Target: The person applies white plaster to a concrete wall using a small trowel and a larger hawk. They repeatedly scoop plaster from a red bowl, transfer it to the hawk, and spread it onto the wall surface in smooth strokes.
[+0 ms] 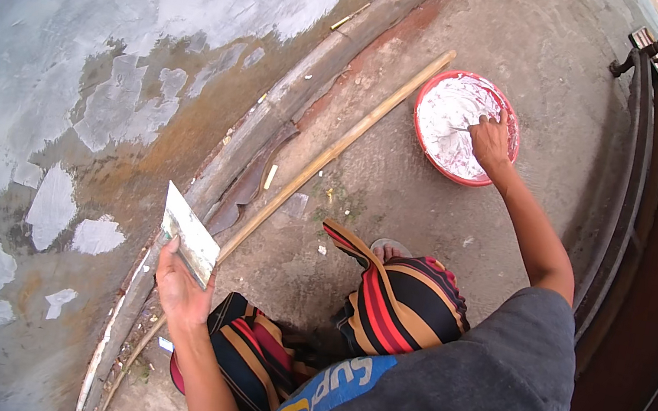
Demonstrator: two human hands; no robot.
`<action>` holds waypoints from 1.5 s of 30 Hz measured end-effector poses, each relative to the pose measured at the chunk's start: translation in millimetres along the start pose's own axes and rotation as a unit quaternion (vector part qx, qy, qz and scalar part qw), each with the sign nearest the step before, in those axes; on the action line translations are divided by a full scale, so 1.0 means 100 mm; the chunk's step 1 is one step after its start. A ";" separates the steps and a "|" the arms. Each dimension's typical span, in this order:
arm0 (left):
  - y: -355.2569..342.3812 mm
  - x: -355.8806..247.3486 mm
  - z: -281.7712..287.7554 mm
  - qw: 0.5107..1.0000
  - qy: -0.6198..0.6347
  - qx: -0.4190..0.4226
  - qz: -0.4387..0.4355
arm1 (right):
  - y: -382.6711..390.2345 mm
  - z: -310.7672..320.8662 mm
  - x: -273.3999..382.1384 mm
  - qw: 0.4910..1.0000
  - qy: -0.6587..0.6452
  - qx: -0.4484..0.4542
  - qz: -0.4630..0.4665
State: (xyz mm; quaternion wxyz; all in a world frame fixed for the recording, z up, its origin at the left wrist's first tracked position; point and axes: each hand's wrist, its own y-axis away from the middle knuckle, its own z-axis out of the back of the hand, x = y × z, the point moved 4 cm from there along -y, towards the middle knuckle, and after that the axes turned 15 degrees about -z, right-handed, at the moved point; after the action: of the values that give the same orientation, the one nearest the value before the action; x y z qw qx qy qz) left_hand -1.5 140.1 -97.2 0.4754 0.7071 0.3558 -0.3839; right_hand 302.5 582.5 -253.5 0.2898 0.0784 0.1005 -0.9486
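Note:
My left hand (181,285) grips a flat rectangular plate (192,232) with whitish smears, held up beside the patchy wall. Out to the upper right, my right hand (489,143) reaches into a round red tub (421,141) of white paste (447,112), fingers closed on a thin metal tool (461,129) whose lower part is hard to make out in the paste. The tub stands on the concrete ground (517,239), a short way ahead of my bent, striped-clothed legs.
A long wooden pole (359,133) lies diagonally along the foot of the grey wall (55,113), which has white patches. Small scraps (271,176) lie on the ground near the pole. At the right are curved dark rails (625,196) and a dark brown surface (654,307).

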 end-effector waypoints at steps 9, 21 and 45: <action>-0.04 0.00 -0.04 1.000 0.005 -0.011 0.012 | -0.08 -0.19 0.21 0.989 0.111 0.038 0.095; 0.01 -0.05 0.02 1.000 0.012 0.001 -0.002 | -0.41 -0.14 -0.14 0.965 0.108 0.237 0.026; 0.06 -0.09 0.02 1.000 0.019 -0.002 -0.018 | -0.51 -0.38 -0.50 0.964 -0.016 0.214 -0.154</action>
State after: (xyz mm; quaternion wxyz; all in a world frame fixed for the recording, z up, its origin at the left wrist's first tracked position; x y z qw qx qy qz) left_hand -0.8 135.1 -87.8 0.4629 0.7072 0.3781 -0.3778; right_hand 318.3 660.1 -272.6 0.1178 0.1069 -0.0986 -0.9823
